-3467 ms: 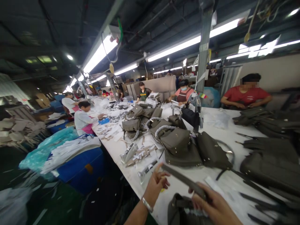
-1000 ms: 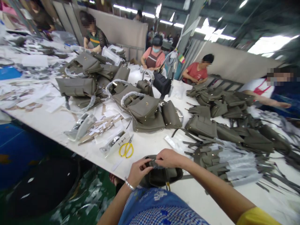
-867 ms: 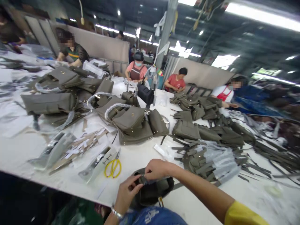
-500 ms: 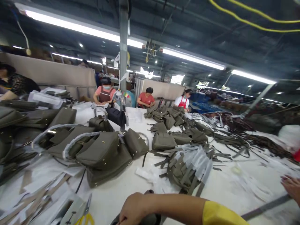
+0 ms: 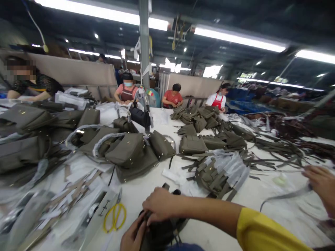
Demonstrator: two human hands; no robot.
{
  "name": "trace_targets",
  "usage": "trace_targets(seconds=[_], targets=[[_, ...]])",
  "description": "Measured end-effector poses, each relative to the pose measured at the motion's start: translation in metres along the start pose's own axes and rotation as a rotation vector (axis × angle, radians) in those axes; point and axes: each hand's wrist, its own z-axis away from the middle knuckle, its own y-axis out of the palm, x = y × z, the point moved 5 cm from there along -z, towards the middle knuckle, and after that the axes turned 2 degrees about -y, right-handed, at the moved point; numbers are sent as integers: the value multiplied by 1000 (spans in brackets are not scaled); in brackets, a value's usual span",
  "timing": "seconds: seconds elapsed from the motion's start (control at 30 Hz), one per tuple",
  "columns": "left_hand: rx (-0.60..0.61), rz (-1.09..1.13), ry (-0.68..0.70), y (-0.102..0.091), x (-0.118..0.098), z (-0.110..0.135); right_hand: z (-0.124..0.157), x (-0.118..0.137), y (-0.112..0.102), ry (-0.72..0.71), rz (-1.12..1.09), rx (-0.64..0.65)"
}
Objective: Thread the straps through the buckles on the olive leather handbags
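Note:
A dark olive bag (image 5: 161, 233) lies at the bottom middle of the view, close to my body. My left hand (image 5: 133, 233) grips its left edge, thumb and fingers pressed together. My right hand (image 5: 158, 205), at the end of an arm in a yellow sleeve, reaches over from the right with its fingers bent onto the bag's upper edge, beside the left fingertips. Exactly what the fingers pinch there is hidden. Yellow-handled scissors (image 5: 115, 217) rest on the table left of my hands.
Olive bags (image 5: 125, 150) are piled along the left and middle. Strap bundles (image 5: 222, 170) partly wrapped in plastic lie ahead. Paper scraps (image 5: 73, 195) cover the left front. At the right, another person's hand (image 5: 320, 183) holds a grey strap (image 5: 288, 194). Several co-workers sit across the white table (image 5: 209, 228).
My left hand has come into view at the bag. My view has turned left, so the scissors show whole. The other person's hand at the right has risen with the strap.

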Motion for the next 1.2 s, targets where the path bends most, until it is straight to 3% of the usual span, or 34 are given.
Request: trace_targets(seconds=[0.07,0.1,0.27,0.33,0.4,0.53,0.6,0.67,0.73,0.8,0.87,0.97,1.03,1.1,1.13,1.2], targets=[[5,21,-3,-7,-3,10,7,3,-5,-68,68,-156],[4,19,3,-8,-7,13,8,3,-4,-88,79,-173],[-113,-73,22,-7,-25,21,2,4,7,-66,51,-92],[-172,-113,23,-13,-23,28,2,4,5,-66,71,-102],[-229,-123,-17,-27,-6,39,4,0,3,-49,107,-98],[-343,-190,-259,-71,62,68,8,-14,-4,12,142,-73],[-301,-270,-356,-85,88,78,10,-16,-7,-7,109,-73],[-219,-349,-386,-89,91,78,11,-14,-10,-62,49,-91],[-207,-406,-295,-83,66,68,13,-11,-14,-110,-7,-144],[-243,-398,-78,-71,21,49,16,-8,-19,-158,-63,-230],[-155,-330,112,-50,-25,27,22,-5,-25,-203,-127,-336],[22,-281,205,-25,-69,-1,40,-7,-32,-163,-257,-521],[115,-251,196,-17,-81,-13,59,-16,-29,1,-406,-653],[196,-179,172,-15,-84,-19,79,-27,-10,252,-665,-702],[231,-128,153,-15,-84,-20,86,-31,7,387,-859,-659],[288,-9,110,-15,-83,-20,93,-26,50,594,-1354,-452]])
